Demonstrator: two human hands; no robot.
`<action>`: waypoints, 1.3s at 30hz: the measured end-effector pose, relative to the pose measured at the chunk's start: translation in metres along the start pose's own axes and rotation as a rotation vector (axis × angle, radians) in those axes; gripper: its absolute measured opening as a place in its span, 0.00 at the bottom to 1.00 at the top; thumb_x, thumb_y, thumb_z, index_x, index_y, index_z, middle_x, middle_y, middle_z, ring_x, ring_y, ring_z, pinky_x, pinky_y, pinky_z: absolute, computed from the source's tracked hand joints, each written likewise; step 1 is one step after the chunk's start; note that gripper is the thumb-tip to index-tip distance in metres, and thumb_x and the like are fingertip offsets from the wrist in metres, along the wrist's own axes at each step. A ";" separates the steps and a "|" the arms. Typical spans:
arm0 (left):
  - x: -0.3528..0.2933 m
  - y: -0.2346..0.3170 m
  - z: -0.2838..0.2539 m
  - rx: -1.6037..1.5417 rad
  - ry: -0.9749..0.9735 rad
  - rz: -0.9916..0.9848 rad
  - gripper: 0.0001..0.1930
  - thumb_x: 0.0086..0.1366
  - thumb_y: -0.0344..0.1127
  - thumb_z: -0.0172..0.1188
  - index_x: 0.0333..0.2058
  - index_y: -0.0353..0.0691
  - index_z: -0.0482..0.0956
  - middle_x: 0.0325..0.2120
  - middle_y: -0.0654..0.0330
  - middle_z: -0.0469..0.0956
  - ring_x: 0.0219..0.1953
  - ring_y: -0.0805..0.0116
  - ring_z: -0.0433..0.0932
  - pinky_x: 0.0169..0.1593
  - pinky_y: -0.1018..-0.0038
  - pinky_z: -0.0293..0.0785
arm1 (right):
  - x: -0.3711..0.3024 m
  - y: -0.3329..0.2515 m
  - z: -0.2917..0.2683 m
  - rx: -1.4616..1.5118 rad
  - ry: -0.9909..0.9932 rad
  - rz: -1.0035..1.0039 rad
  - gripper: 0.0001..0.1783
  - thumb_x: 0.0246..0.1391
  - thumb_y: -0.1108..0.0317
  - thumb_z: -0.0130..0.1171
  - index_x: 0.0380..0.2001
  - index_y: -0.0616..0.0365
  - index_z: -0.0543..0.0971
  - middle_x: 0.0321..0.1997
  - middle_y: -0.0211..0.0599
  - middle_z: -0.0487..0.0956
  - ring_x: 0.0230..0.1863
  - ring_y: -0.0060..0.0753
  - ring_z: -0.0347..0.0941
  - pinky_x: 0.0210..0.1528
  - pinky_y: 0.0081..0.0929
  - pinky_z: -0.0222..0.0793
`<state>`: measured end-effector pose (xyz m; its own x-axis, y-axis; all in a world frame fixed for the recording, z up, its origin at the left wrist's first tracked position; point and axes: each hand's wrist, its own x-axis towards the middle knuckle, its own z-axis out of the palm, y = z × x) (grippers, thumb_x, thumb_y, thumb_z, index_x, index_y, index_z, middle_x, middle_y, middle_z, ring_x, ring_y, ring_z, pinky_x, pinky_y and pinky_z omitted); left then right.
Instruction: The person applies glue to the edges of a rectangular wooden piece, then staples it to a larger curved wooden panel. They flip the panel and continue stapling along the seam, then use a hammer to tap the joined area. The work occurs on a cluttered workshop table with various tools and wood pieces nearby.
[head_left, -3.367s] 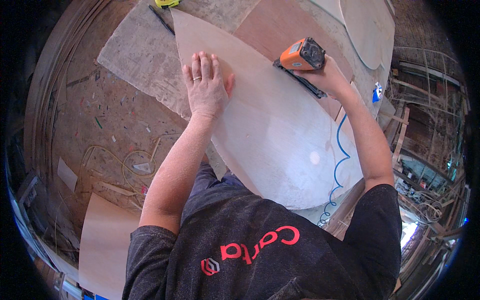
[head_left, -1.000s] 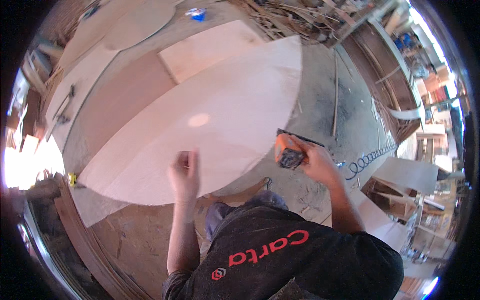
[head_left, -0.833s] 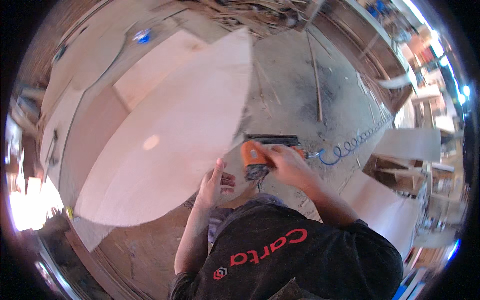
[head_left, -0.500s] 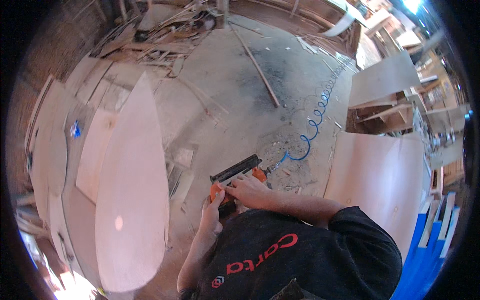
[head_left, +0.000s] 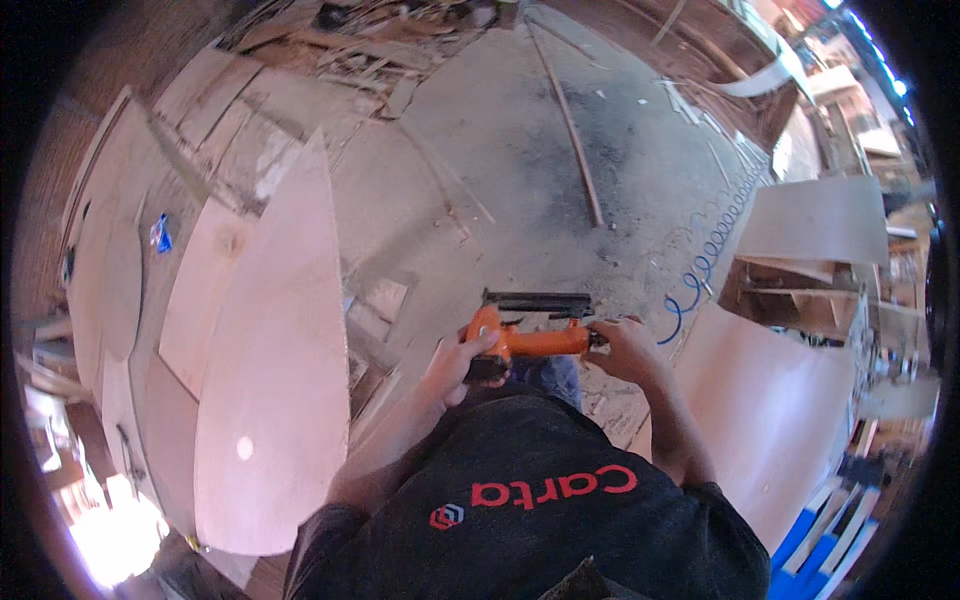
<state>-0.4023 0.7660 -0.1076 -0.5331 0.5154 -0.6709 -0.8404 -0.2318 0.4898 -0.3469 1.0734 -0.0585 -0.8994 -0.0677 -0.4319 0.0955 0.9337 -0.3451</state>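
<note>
An orange air nailer (head_left: 540,343) with a long black magazine lies level in front of my chest. My left hand (head_left: 458,362) is wrapped round its head end at the left. At the other end of the handle, my right hand (head_left: 630,350) has its fingers closed round the air fitting. From that side a coiled blue air hose (head_left: 681,320) runs off to the far right; its join with the nailer is hidden by my right hand.
Pale pointed plywood panels (head_left: 270,400) lie at the left. A curved sheet (head_left: 770,400) stands at the right, near blue-and-white strips (head_left: 825,545). A long wooden stick (head_left: 570,125) rests on the dusty floor, with scrap wood (head_left: 400,55) heaped at the back.
My right hand has moved from the nailer's middle to its hose end on the right. The nailer has turned more level, and the whole view has shifted.
</note>
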 end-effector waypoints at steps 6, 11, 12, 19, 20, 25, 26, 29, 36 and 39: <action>0.066 0.064 -0.010 -0.155 -0.022 -0.093 0.24 0.71 0.47 0.62 0.53 0.30 0.74 0.33 0.51 0.82 0.28 0.59 0.85 0.29 0.64 0.85 | 0.099 0.013 -0.047 0.032 0.005 -0.170 0.18 0.48 0.55 0.74 0.36 0.56 0.85 0.33 0.46 0.83 0.38 0.56 0.81 0.41 0.47 0.75; 0.136 0.072 -0.045 -0.263 0.082 -0.144 0.34 0.71 0.59 0.57 0.60 0.34 0.70 0.37 0.50 0.82 0.34 0.55 0.86 0.32 0.60 0.86 | 0.232 0.047 -0.087 -0.030 -0.172 -0.255 0.19 0.46 0.56 0.75 0.39 0.55 0.86 0.35 0.47 0.84 0.40 0.55 0.82 0.42 0.47 0.75; 0.142 0.068 -0.043 -0.235 0.194 -0.088 0.34 0.71 0.60 0.56 0.60 0.35 0.70 0.37 0.51 0.82 0.36 0.55 0.86 0.33 0.59 0.85 | 0.261 0.049 -0.094 -0.076 -0.199 -0.254 0.21 0.44 0.57 0.77 0.39 0.58 0.86 0.36 0.48 0.84 0.39 0.55 0.81 0.42 0.47 0.74; 0.171 -0.108 -0.061 0.439 0.834 -0.185 0.31 0.69 0.50 0.59 0.65 0.41 0.69 0.50 0.47 0.78 0.55 0.54 0.79 0.55 0.56 0.79 | 0.490 0.138 -0.014 -0.547 -0.385 -0.281 0.20 0.47 0.52 0.75 0.40 0.52 0.88 0.44 0.42 0.88 0.47 0.48 0.85 0.48 0.44 0.80; 0.166 -0.123 -0.053 0.582 0.899 -0.246 0.31 0.67 0.49 0.59 0.64 0.40 0.71 0.50 0.46 0.78 0.58 0.52 0.77 0.59 0.56 0.77 | 0.530 0.164 0.012 -0.656 -0.384 -0.249 0.20 0.47 0.52 0.75 0.40 0.52 0.88 0.45 0.42 0.88 0.46 0.47 0.85 0.47 0.44 0.80; 0.127 -0.172 0.040 0.325 1.215 -0.927 0.43 0.58 0.65 0.64 0.60 0.32 0.77 0.58 0.39 0.78 0.61 0.47 0.77 0.66 0.60 0.71 | 0.700 0.289 0.099 -0.762 -0.391 -0.104 0.18 0.51 0.56 0.73 0.43 0.52 0.87 0.45 0.38 0.88 0.47 0.44 0.86 0.47 0.42 0.82; 0.126 -0.175 0.045 0.304 1.173 -0.992 0.42 0.59 0.65 0.63 0.60 0.34 0.78 0.58 0.42 0.78 0.61 0.47 0.77 0.66 0.60 0.72 | 0.737 0.322 0.113 -0.766 -0.424 -0.045 0.16 0.53 0.57 0.71 0.43 0.52 0.87 0.45 0.39 0.88 0.48 0.45 0.86 0.48 0.42 0.82; 0.110 -0.180 0.081 0.227 1.102 -1.180 0.39 0.60 0.65 0.61 0.57 0.36 0.81 0.58 0.47 0.79 0.60 0.48 0.78 0.64 0.59 0.74 | 0.786 0.352 0.129 -0.807 -0.542 0.019 0.19 0.58 0.60 0.67 0.52 0.51 0.83 0.52 0.39 0.86 0.53 0.46 0.83 0.52 0.43 0.81; 0.133 -0.180 0.059 0.237 1.120 -1.170 0.38 0.60 0.66 0.62 0.52 0.34 0.84 0.53 0.45 0.82 0.57 0.46 0.80 0.62 0.58 0.75 | 0.855 0.512 0.137 -0.636 -0.274 0.014 0.16 0.63 0.69 0.58 0.53 0.58 0.81 0.53 0.47 0.84 0.54 0.51 0.82 0.55 0.46 0.80; 0.097 -0.177 0.095 0.204 1.179 -1.254 0.38 0.60 0.66 0.61 0.51 0.32 0.84 0.52 0.43 0.83 0.57 0.45 0.80 0.62 0.58 0.75 | 0.784 0.501 0.161 -0.852 -0.615 -0.115 0.15 0.64 0.71 0.55 0.51 0.57 0.83 0.51 0.45 0.85 0.53 0.50 0.83 0.55 0.47 0.80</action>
<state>-0.2954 0.9356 -0.2062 0.5246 -0.5665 -0.6355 -0.7903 -0.0465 -0.6109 -0.9359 1.4316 -0.7038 -0.4904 -0.1154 -0.8638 -0.5220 0.8326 0.1851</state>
